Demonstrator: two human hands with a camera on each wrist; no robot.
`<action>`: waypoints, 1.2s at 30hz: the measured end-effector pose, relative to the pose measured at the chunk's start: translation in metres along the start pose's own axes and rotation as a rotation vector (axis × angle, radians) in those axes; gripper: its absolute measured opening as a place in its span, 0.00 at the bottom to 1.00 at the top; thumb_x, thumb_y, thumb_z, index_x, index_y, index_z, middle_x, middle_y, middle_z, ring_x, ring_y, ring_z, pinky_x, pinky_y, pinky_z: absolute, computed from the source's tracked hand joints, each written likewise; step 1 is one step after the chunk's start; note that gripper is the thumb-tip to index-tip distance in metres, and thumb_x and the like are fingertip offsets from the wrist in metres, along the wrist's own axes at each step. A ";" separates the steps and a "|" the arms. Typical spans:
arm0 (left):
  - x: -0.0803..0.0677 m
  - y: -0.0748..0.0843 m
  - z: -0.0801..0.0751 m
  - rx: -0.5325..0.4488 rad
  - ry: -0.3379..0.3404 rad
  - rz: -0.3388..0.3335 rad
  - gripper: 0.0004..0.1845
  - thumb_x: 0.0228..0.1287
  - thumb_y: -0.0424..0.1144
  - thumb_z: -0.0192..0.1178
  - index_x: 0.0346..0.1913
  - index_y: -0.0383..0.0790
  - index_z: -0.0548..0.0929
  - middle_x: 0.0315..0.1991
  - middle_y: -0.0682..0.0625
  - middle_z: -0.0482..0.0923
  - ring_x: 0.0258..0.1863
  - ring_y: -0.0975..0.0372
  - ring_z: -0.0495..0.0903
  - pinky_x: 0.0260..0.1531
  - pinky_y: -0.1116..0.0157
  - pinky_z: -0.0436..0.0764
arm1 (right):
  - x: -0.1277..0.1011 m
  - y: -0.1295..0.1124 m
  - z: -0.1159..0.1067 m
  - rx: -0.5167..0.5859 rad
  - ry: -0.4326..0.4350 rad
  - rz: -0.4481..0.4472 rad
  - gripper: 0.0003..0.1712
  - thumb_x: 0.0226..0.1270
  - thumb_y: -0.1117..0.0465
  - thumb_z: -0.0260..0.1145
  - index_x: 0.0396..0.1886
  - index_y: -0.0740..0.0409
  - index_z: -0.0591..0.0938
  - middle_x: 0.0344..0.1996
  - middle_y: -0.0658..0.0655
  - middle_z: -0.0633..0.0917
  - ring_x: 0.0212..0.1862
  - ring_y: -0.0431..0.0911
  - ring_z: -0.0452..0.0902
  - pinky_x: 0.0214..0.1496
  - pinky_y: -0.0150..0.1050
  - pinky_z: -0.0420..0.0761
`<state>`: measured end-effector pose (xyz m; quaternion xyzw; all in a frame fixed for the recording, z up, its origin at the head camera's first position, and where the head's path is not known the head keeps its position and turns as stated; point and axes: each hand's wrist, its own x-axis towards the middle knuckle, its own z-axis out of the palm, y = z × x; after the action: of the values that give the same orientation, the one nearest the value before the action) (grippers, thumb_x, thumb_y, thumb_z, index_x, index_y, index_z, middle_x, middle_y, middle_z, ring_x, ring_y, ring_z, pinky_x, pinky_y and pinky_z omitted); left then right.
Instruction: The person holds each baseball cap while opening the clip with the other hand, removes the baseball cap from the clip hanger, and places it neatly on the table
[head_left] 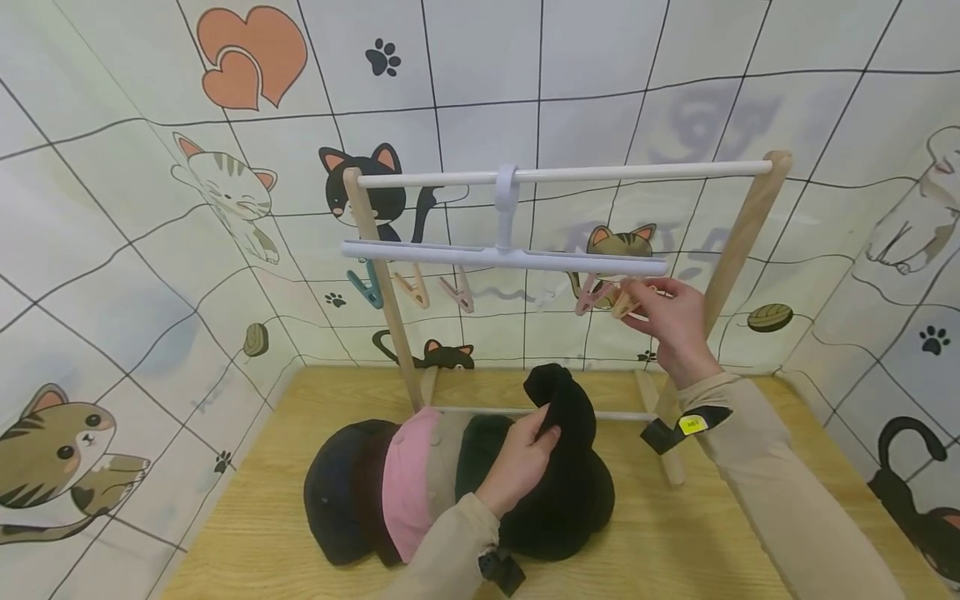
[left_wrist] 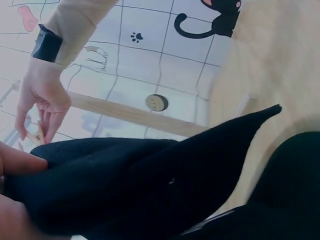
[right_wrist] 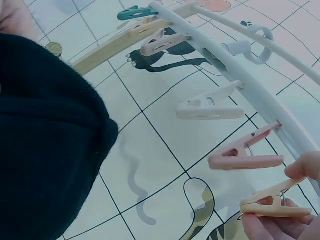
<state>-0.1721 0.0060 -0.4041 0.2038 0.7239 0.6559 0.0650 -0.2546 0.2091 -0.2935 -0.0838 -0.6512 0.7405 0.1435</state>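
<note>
Open air lies under the clip hanger (head_left: 502,257) above the bench (head_left: 675,533), where the left hand (head_left: 521,467) grips the raised black hat (head_left: 558,467) while the right hand (head_left: 671,317) pinches a beige clip (right_wrist: 275,205).

Bright, even indoor light; soft shadows on the wall behind the rack; head view bends at edges; left wrist view blurred.

A small yellow tag (head_left: 692,424) on the black wrist strap (head_left: 678,428) of the right arm carries dark print, possibly digits, too small to read. No other text, brand or number is legible anywhere.
</note>
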 end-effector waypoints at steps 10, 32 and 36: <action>-0.021 -0.026 0.005 -0.240 -0.026 -0.051 0.23 0.73 0.28 0.44 0.69 0.35 0.67 0.67 0.44 0.67 0.67 0.53 0.63 0.64 0.53 0.61 | -0.002 0.003 -0.002 0.031 -0.089 0.032 0.16 0.64 0.59 0.67 0.42 0.66 0.74 0.31 0.50 0.82 0.30 0.39 0.83 0.35 0.34 0.81; -0.053 -0.023 -0.026 0.148 0.096 -0.165 0.32 0.63 0.30 0.58 0.69 0.34 0.60 0.56 0.25 0.70 0.55 0.38 0.73 0.48 0.42 0.73 | -0.002 0.007 -0.003 0.073 -0.187 0.034 0.10 0.64 0.59 0.67 0.39 0.62 0.82 0.28 0.50 0.85 0.33 0.40 0.83 0.39 0.34 0.81; -0.054 -0.021 -0.036 0.265 0.048 -0.148 0.33 0.62 0.29 0.59 0.69 0.36 0.59 0.36 0.38 0.78 0.33 0.52 0.80 0.35 0.55 0.78 | -0.002 0.008 -0.002 0.058 -0.187 0.033 0.12 0.65 0.58 0.67 0.41 0.61 0.79 0.28 0.49 0.85 0.33 0.39 0.83 0.38 0.34 0.81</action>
<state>-0.1402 -0.0491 -0.4288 0.1407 0.8185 0.5527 0.0684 -0.2532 0.2096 -0.3020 -0.0208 -0.6386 0.7658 0.0726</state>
